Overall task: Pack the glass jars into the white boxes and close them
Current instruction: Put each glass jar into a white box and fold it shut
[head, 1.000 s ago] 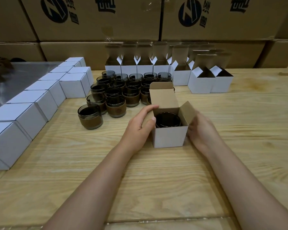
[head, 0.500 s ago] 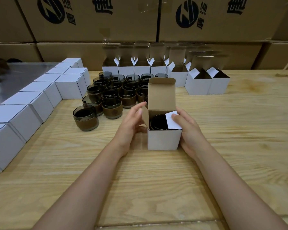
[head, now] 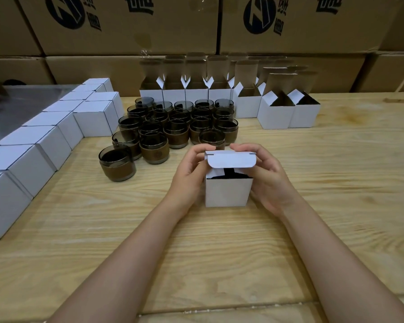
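**A:** Where is the box?

**B:** The small white cardboard box (head: 228, 192) stands upright on the pale wooden table (head: 324, 229), between the two hands. Its white lid flap (head: 231, 160) is bent forward over the opening. The rounded tuck tab hangs in front and is not yet pushed in, so a gap remains, and something dark shows through it. Too little is visible to name it.

**A:** And the hands?

**B:** The left hand (head: 189, 180) curls round the box's 9 o'clock side, with its fingertips up at the lid's fold. The right hand (head: 269, 183) grips the 3 o'clock side the same way, fingers bent over the lid's top edge. Both hands hold the box.

**A:** Where are the jars?

**B:** A tight cluster of smoked-glass jars with brown sleeves (head: 175, 127) stands at 11 to 12 o'clock from the box. The closest jar sits just behind the fingertips. One jar (head: 117, 165) stands a little apart from the others, at 9 o'clock.

**A:** Other boxes?

**B:** The closed white boxes (head: 44, 145) run in a line from 8 o'clock up to 10 o'clock and touch side by side. The open white boxes (head: 196, 96), lids upright, stand in a row behind the jars from 12 to 1 o'clock. Behind them, brown corrugated cartons (head: 131, 26) with dark blue print are stacked like a wall. A grey metal surface (head: 21, 108) lies beyond the closed boxes at 10 o'clock.
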`<state>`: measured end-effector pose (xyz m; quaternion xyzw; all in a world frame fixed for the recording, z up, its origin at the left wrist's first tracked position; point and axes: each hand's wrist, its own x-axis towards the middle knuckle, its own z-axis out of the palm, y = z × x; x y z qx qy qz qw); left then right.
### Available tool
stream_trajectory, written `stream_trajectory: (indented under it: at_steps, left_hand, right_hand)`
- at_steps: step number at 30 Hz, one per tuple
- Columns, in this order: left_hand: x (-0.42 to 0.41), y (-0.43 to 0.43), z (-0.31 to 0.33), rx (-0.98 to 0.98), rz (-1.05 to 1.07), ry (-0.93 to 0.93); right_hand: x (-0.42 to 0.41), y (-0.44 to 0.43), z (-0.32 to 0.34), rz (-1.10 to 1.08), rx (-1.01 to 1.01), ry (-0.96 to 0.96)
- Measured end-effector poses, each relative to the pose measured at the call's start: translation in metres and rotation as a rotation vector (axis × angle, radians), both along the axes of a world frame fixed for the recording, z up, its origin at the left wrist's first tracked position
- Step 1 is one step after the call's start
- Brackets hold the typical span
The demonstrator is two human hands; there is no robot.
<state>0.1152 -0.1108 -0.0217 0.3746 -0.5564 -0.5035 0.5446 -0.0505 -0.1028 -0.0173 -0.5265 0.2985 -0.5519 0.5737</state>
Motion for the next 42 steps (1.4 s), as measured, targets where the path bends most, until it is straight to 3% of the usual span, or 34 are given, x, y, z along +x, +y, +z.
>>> stream_trajectory:
  at_steps: [3,13,21,37,39,42]
  left_hand:
    - [0.0,0.0,0.0,0.004,-0.008,-0.001]
    - [0.006,-0.004,-0.005,0.096,-0.093,0.024]
    - [0.008,-0.001,-0.007,0.014,-0.119,-0.002]
    - [0.005,0.0,-0.004,0.023,-0.121,0.023]
    - [0.003,0.007,0.0,-0.17,0.067,-0.142]
    - [0.003,0.014,-0.002,-0.819,0.427,-0.728]
  right_hand:
    - [-0.007,0.003,0.0,0.121,-0.022,0.075]
    - [-0.003,0.004,-0.003,-0.028,-0.046,0.152]
    - [0.001,0.005,-0.004,-0.078,-0.082,0.174]
    - [-0.009,0.001,-0.009,0.067,0.006,0.143]
    - [-0.01,0.001,-0.01,0.079,0.012,0.101]
    - [-0.007,-0.001,-0.012,0.056,-0.033,0.124]
